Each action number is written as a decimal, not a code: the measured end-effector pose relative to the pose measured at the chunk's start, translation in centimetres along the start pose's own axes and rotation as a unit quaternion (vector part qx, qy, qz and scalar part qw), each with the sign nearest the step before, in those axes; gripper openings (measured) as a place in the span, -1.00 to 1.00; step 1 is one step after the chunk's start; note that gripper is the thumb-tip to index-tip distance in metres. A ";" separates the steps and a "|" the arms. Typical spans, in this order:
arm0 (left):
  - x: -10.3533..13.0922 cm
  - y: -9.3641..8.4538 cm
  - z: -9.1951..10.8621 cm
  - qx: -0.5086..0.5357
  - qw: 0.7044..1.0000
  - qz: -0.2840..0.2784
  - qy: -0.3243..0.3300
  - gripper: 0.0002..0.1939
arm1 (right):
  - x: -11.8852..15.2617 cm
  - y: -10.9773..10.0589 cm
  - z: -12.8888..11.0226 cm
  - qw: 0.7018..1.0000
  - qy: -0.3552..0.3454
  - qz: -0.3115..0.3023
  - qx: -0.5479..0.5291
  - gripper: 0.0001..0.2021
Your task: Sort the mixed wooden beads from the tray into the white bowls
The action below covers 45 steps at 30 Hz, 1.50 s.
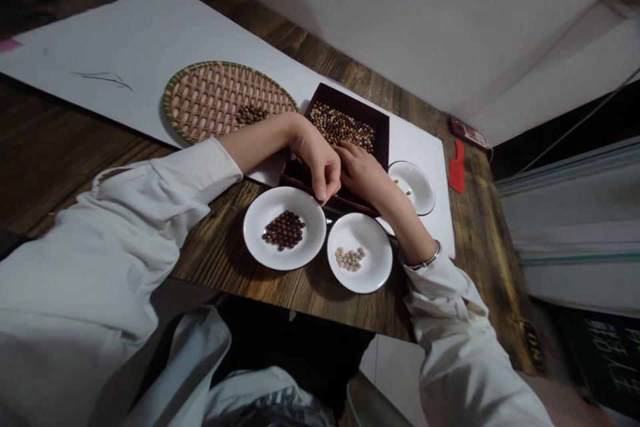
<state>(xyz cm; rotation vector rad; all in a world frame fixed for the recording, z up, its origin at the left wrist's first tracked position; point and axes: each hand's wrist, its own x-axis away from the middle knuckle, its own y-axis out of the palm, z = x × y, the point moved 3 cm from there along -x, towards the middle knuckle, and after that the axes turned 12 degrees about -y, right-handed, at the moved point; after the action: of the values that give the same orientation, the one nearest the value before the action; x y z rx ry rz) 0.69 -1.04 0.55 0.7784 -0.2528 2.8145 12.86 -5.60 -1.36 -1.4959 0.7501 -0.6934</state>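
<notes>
Head view: both hands at the dark square tray of mixed beads (350, 125).
From the left: round woven basket (220, 99), then left hand (319, 163) curled, fingertips pinched over the tray's near edge above a white dish of dark brown beads (285, 228); whether it grips a bead I cannot tell. Right hand (364, 173) rests half-closed in the tray, by a white dish of pale beads (359, 252).

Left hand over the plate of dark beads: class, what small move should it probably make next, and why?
Probably open the fingertips and drop a bead. The left hand is pinched closed just above the rim of the plate of dark beads, having come off the dark tray of mixed beads, where the right hand rests.
</notes>
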 end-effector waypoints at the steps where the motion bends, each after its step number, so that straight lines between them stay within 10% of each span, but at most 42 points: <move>1: 0.0 0.1 0.0 -0.022 1.000 -0.021 -0.007 -0.83 | 0.0 0.0 0.0 1.000 0.000 0.001 0.001 -0.48; 5: 0.1 0.4 0.2 -0.081 0.994 -0.063 -0.024 -0.82 | 0.0 0.0 -0.1 1.000 0.006 -0.006 0.007 -0.48; 12: 0.1 -0.7 -0.2 -0.088 0.994 0.059 -0.012 -0.78 | -0.1 0.0 0.0 1.000 0.003 -0.008 0.006 -0.48; 20: 0.3 -0.2 0.2 -0.016 0.994 0.070 -0.077 -0.79 | 0.0 0.3 0.3 1.000 -0.008 0.006 0.007 -0.48; 27: 0.3 0.4 0.3 -0.082 0.993 -0.073 -0.038 -0.74 | 0.0 0.3 0.3 1.000 -0.005 0.003 0.004 -0.49; 34: 0.0 -1.0 -0.4 -0.085 0.991 0.101 -0.012 -0.76 | 0.0 0.2 0.3 1.000 -0.003 -0.005 0.007 -0.47; 45: 0.3 -0.4 0.0 -0.102 0.990 0.080 -0.053 -0.72 | -0.1 0.1 0.2 1.000 0.000 -0.014 0.001 -0.46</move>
<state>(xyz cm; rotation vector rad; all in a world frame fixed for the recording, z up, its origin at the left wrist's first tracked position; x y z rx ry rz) 0.51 -0.64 0.78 0.8976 -0.6357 2.8361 12.98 -5.40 -1.43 -1.5066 0.7297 -0.7148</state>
